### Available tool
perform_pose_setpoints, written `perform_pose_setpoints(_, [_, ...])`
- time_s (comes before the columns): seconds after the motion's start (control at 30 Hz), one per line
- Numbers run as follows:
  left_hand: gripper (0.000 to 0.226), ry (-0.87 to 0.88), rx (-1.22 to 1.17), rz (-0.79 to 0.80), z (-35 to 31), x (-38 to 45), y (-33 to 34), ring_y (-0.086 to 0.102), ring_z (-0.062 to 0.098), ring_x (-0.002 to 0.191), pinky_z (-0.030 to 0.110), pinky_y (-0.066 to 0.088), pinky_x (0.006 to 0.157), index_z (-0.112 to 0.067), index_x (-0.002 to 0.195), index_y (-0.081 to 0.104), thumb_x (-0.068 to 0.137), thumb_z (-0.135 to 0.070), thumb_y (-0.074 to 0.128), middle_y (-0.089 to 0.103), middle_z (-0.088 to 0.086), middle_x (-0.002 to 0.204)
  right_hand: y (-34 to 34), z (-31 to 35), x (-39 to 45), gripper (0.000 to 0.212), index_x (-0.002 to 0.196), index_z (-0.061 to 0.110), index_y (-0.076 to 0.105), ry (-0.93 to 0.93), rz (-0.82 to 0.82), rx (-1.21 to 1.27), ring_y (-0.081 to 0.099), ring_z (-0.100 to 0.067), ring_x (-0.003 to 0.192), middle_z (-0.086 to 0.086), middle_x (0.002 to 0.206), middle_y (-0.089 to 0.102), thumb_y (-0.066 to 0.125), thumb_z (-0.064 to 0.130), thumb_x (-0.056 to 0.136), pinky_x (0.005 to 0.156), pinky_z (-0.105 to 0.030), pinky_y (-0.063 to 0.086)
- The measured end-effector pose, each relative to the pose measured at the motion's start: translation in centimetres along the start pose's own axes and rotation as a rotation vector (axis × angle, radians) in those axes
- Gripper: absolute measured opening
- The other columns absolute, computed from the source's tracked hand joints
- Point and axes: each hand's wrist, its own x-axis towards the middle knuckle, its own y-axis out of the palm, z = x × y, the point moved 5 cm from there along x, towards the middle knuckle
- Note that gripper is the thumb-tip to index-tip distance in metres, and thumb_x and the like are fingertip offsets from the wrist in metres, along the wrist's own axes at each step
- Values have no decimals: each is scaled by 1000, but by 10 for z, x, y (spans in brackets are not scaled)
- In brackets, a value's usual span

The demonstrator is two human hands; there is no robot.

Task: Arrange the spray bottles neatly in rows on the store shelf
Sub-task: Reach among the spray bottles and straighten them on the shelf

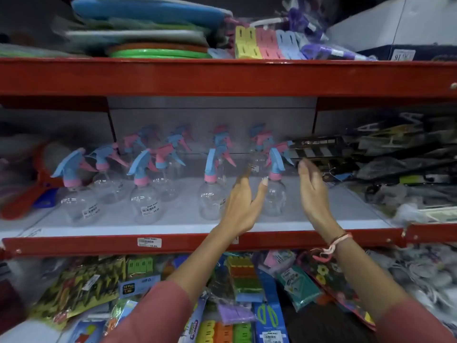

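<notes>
Several clear spray bottles with blue and pink trigger heads stand in rough rows on the white middle shelf [173, 226]. The front row runs from a bottle at the left [79, 201] past one at centre-left [146, 201] to one at centre [210, 201]. The rightmost front bottle [275, 196] stands between my two hands. My left hand [243, 206] is open just left of it, thumb near its neck. My right hand [314, 194] is open just right of it, fingers straight. Neither hand grips the bottle.
A red shelf rail [222, 78] with coloured lids and clothes pegs [259, 43] runs overhead. Dark packaged goods [321, 149] crowd the shelf's right side, red plastic items [29, 194] the left. Packets of pegs and scissors [242, 280] fill the shelf below.
</notes>
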Motion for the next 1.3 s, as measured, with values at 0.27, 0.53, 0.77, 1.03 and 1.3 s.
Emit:
perform_pose_setpoints(0.27, [106, -385, -396, 323, 19, 13, 37, 15, 32, 141, 56, 10, 115, -24, 143, 8, 62, -92, 3, 12, 12, 153, 13, -52, 1, 87, 147, 11, 26, 502, 298, 180, 29, -23, 141, -9, 155, 28, 24, 71, 85, 117, -43, 20])
perform_pose_setpoints(0.53, [85, -351, -466, 299, 17, 11, 35, 20, 39, 130, 50, 19, 116, -25, 116, 3, 63, -92, 8, 12, 20, 140, 21, -41, -14, 79, 147, 5, 21, 491, 435, 240, 29, -20, 141, -10, 156, 25, 18, 61, 92, 115, -33, 20])
perform_pose_setpoints(0.77, [123, -406, -489, 382, 16, -11, 35, 32, 23, 137, 43, 14, 117, -9, 140, 22, 55, -96, 8, 27, 16, 148, 3, -25, -35, 75, 143, 4, 33, 479, 458, 213, 36, -18, 137, -11, 151, 35, 17, 58, 93, 111, -27, 24])
perform_pose_setpoints(1.03, [122, -388, -478, 434, -2, -32, 33, 32, 18, 138, 42, 13, 118, -19, 143, 31, 53, -97, 5, 32, 9, 151, -17, -18, -54, 87, 131, -3, 44, 450, 442, 139, 39, -32, 134, -20, 142, 44, 20, 67, 87, 115, -44, 25])
perform_pose_setpoints(1.3, [121, -393, -444, 431, -6, -41, 28, 30, 20, 139, 48, 14, 117, -19, 145, 25, 55, -96, 3, 27, 9, 153, -21, -6, -68, 76, 122, 28, 60, 432, 410, 88, 51, -14, 124, -9, 145, 46, 17, 75, 82, 111, -35, 30])
